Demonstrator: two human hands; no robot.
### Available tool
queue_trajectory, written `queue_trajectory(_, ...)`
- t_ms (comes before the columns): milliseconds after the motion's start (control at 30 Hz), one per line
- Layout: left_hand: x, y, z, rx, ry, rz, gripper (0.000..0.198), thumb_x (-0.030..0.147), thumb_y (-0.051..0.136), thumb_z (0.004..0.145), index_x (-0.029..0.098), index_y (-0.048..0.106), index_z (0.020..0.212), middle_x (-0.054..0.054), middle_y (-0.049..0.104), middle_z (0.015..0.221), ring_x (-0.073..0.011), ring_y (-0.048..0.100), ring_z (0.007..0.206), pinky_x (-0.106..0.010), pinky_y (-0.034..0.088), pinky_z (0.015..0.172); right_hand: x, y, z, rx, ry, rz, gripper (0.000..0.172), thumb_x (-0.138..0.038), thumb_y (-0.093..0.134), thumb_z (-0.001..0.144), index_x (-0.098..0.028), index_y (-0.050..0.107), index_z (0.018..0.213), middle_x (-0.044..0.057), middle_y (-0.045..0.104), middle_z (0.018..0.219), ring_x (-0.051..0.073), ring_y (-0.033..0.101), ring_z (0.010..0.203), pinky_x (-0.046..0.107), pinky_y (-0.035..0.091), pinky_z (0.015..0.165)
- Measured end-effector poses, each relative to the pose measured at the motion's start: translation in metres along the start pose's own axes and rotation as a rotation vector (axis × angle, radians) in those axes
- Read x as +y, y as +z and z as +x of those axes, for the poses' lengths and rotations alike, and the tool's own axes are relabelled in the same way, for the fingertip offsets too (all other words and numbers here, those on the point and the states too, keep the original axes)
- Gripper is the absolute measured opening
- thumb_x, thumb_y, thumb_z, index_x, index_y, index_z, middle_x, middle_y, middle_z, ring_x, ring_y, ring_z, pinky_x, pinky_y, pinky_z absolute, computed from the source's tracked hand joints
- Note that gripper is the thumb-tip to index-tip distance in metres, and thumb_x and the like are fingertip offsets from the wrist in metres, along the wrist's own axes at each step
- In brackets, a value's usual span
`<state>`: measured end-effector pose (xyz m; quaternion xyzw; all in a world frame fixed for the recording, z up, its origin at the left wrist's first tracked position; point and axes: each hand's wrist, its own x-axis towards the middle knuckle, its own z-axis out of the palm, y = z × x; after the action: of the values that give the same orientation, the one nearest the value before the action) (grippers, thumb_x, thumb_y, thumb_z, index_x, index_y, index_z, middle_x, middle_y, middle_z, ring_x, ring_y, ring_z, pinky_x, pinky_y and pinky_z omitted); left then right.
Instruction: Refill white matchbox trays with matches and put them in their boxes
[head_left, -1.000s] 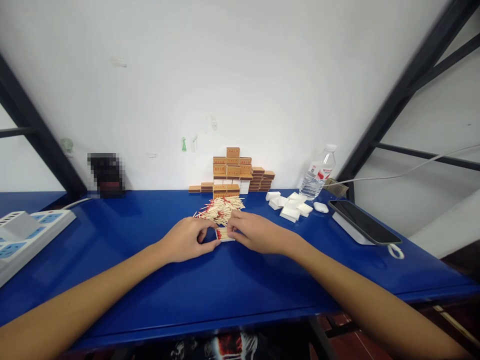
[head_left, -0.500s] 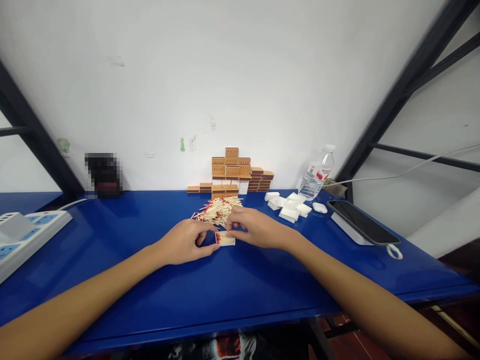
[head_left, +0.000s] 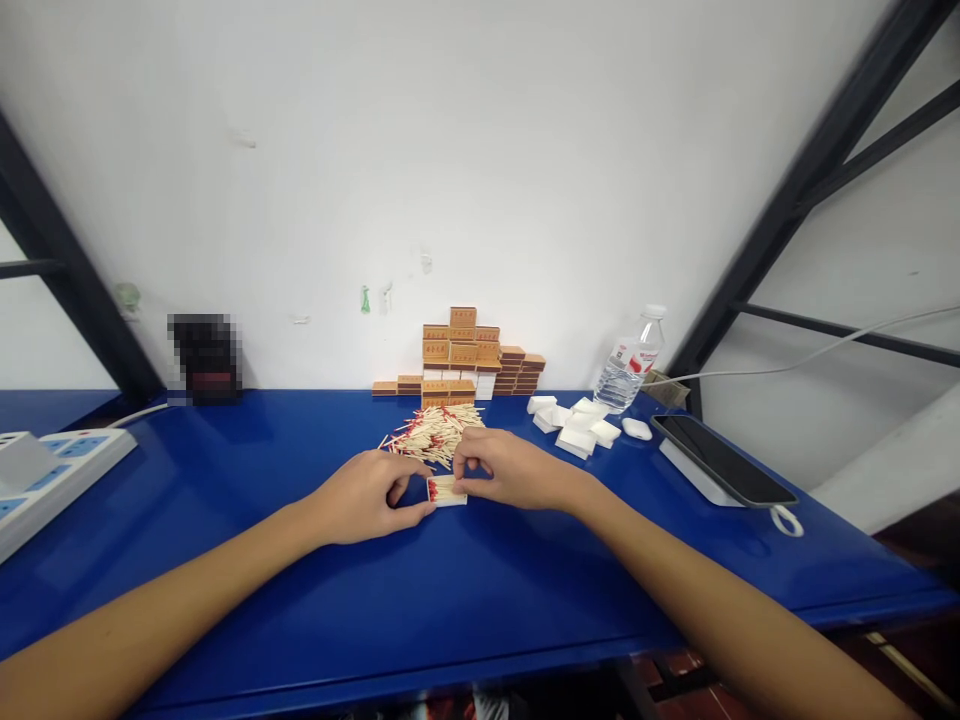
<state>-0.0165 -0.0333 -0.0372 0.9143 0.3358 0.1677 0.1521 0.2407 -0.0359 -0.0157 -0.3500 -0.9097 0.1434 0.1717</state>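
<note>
A small white matchbox tray [head_left: 448, 499] lies on the blue table in front of me, with red-headed matches [head_left: 442, 488] lined up inside it. My left hand [head_left: 371, 497] grips the tray's left end between thumb and fingers. Over its right end, my right hand [head_left: 510, 470] has thumb and fingertips pinched together at the matches; whether a match is between them is too small to see. Just behind the tray spreads a loose heap of matches [head_left: 431, 437], red heads pointing various ways.
Orange matchboxes [head_left: 463, 352] are stacked against the wall behind the heap. White empty trays [head_left: 576, 440], a water bottle [head_left: 630, 362], a white earphone case [head_left: 637, 429] and a phone [head_left: 720, 458] on a white block stand right. A power strip [head_left: 67, 470] lies at the left.
The camera view has tilted up slightly, so everything sits a little lower. My right fingers have shifted slightly over the tray; my left hand still holds its end.
</note>
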Motion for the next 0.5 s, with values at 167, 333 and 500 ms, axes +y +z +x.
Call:
queue_trajectory(167, 0.001, 0.000, -0.001, 0.017, -0.017, 0.003, 0.034, 0.046, 0.065, 0.093, 0.023, 0.074, 0.117, 0.006, 0.057, 0.061, -0.0108, 0.054, 0.054, -0.025, 0.038, 0.058, 0.023, -0.013, 0.000, 0.196, 0.094, -0.069, 0.014, -0.026, 0.067, 0.095, -0.018, 0.066, 0.083, 0.002, 0.063, 0.081, 0.015, 0.054, 0.074, 0.026, 0.037, 0.067)
queue_trajectory(333, 0.000, 0.000, -0.002, 0.010, -0.046, 0.015, 0.037, 0.048, 0.065, 0.093, 0.023, 0.074, 0.119, 0.007, 0.055, 0.059, -0.0110, 0.053, 0.053, -0.025, 0.039, 0.059, 0.079, -0.031, -0.012, 0.321, 0.334, -0.205, 0.014, -0.027, 0.065, 0.093, -0.017, 0.070, 0.086, 0.004, 0.065, 0.080, 0.016, 0.055, 0.070, 0.027, 0.036, 0.065)
queue_trajectory(500, -0.001, 0.000, -0.002, 0.039, -0.063, 0.028, 0.038, 0.049, 0.064, 0.093, 0.023, 0.074, 0.118, 0.006, 0.054, 0.059, -0.0115, 0.052, 0.054, -0.026, 0.039, 0.058, 0.089, -0.025, -0.013, 0.230, 0.438, -0.062, 0.021, -0.035, 0.066, 0.091, -0.017, 0.071, 0.082, 0.002, 0.066, 0.073, 0.015, 0.056, 0.065, 0.027, 0.036, 0.060)
